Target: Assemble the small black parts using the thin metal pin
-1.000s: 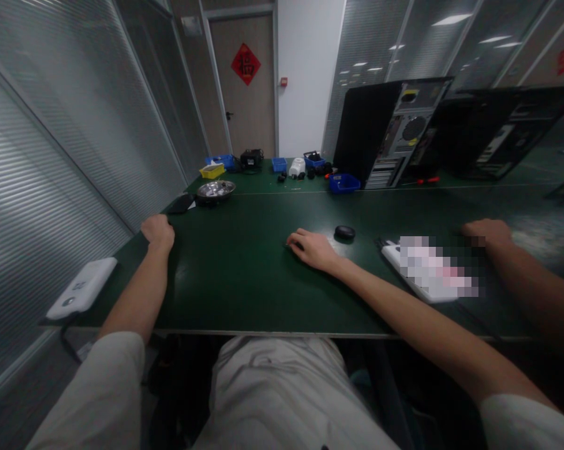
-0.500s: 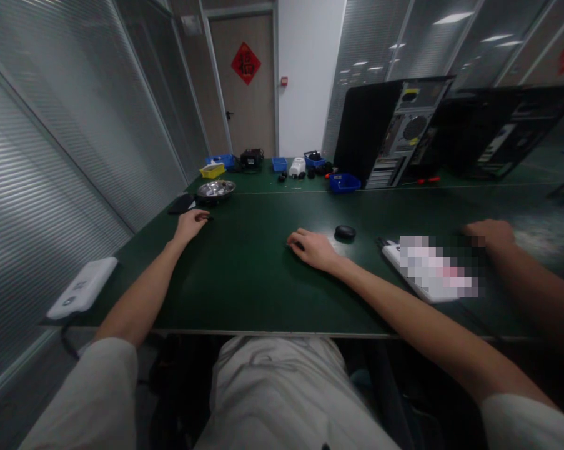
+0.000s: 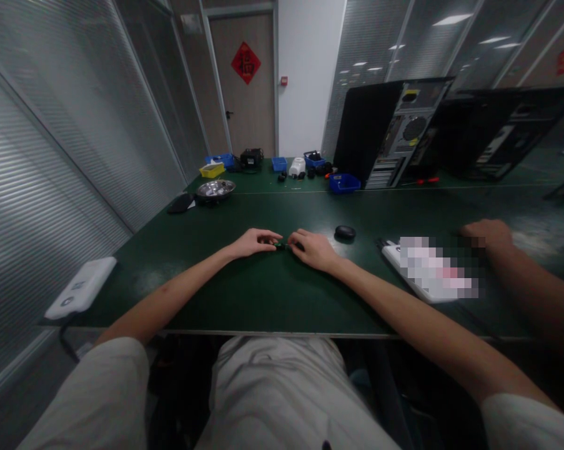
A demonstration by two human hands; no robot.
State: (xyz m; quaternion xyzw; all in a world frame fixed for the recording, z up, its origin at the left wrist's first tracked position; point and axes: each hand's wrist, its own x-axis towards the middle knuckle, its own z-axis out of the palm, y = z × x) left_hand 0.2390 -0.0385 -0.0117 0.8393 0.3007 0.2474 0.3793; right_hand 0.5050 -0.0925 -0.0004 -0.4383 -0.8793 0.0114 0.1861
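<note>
My left hand rests over the middle of the green table, thumb and fingers closed on a small dark piece with a green part, too small to name. Just right of it, almost touching, my right hand is pinched shut at the table surface. Its curled fingers hide most of whatever they hold; only a thin tip shows towards the left hand. A black computer mouse lies beyond my right hand.
A round metal dish holding small parts stands at the back left, beside a black pouch-like item. White power banks lie at both sides. Blue bins and computer towers line the back. Another person's hand is at right.
My left hand has moved right and nearer, from beside the metal dish to my right hand, carrying the small dark piece. My right hand has stayed in place.
</note>
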